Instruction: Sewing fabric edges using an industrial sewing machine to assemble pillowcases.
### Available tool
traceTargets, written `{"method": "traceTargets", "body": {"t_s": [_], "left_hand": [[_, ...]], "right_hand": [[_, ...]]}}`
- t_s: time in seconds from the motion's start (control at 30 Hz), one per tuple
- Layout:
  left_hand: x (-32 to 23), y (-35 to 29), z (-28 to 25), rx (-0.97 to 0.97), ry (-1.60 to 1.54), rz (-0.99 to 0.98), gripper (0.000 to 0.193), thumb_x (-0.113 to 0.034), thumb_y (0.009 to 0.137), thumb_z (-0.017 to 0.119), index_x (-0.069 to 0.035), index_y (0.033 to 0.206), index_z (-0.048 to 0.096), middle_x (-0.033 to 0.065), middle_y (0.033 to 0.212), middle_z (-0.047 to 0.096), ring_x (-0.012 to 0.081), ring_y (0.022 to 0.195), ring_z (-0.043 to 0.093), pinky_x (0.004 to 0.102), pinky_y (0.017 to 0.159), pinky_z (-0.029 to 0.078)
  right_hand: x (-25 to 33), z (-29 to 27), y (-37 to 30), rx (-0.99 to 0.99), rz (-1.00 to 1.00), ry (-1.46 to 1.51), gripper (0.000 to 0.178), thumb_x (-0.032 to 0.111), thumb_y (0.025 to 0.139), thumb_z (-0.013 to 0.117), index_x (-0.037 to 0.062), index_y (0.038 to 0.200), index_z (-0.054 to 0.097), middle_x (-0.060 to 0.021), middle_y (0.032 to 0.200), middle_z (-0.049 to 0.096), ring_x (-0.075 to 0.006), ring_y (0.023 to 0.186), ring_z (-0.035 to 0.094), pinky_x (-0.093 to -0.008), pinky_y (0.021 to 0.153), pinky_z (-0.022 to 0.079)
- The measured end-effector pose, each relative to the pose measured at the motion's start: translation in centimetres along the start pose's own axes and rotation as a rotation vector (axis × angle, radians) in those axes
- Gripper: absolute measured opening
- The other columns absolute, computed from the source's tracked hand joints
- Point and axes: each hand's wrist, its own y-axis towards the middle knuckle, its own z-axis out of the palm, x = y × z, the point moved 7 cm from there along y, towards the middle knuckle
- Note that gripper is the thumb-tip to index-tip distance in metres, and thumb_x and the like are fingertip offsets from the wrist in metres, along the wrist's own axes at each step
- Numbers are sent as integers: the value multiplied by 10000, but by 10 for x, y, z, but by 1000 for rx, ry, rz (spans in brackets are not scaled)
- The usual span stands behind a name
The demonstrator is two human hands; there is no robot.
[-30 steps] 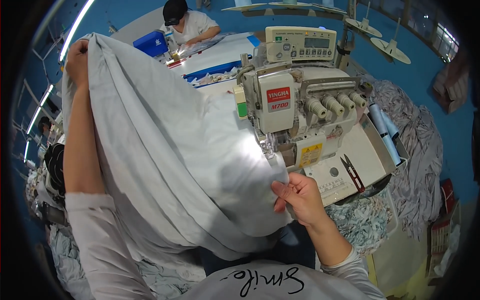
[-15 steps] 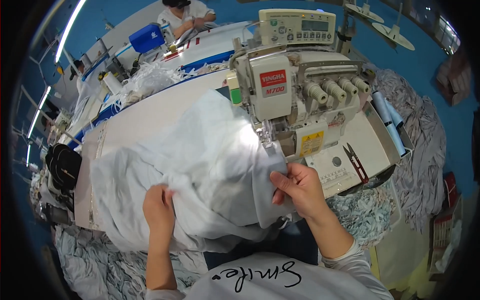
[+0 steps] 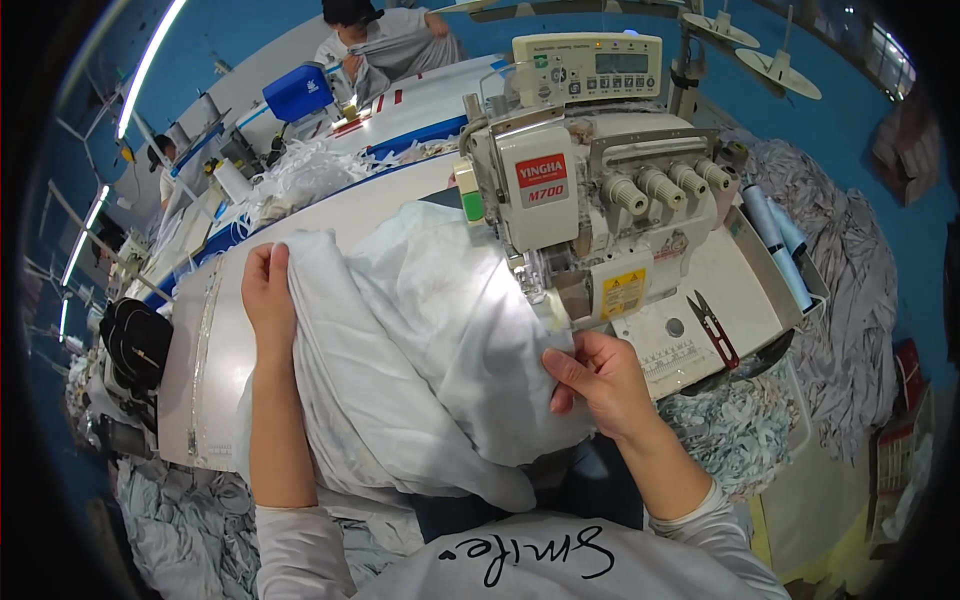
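A large piece of pale grey fabric [image 3: 410, 330] lies bunched over the sewing table and hangs off its near edge. Its far right part reaches the needle area of an overlock sewing machine [image 3: 540, 185], where a lamp lights it. My left hand [image 3: 270, 300] is closed on the fabric's upper left edge, fingertips pinching it. Just in front of the machine's presser foot, my right hand [image 3: 600, 385] pinches the fabric's right edge between thumb and fingers. Folds hide part of the table beneath.
Red-handled thread snips [image 3: 718, 335] lie on the machine's right side plate. Fabric scraps [image 3: 730, 435] fill a bin below it. Grey cloth heaps [image 3: 830, 270] stand at the right and lower left. A black bag [image 3: 135, 340] is at the left. Across the table, a person handles grey cloth.
My left hand has moved up and left, drawing the fabric's edge with it and baring the table's left part. My right hand stays nearly in place. The person opposite has lifted their cloth.
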Motion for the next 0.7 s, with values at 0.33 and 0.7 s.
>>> {"method": "traceTargets", "body": {"t_s": [0.33,0.7], "left_hand": [[3,60,1,-84,3,117,207,-209,930,572,-6,892,595,14,736,564,81,673,477,224,636,398],[5,154,-26,-233,28,181,254,-265,931,571,-18,936,630,39,778,625,107,720,548,241,676,437]], "right_hand": [[-3,-1,1,8,-2,-16,176,153,863,678,-11,890,621,-45,706,616,-96,489,569,-215,463,459],[0,0,1,2,18,-15,189,165,859,686,-10,871,617,-40,694,608,-104,485,573,-221,457,460]]}}
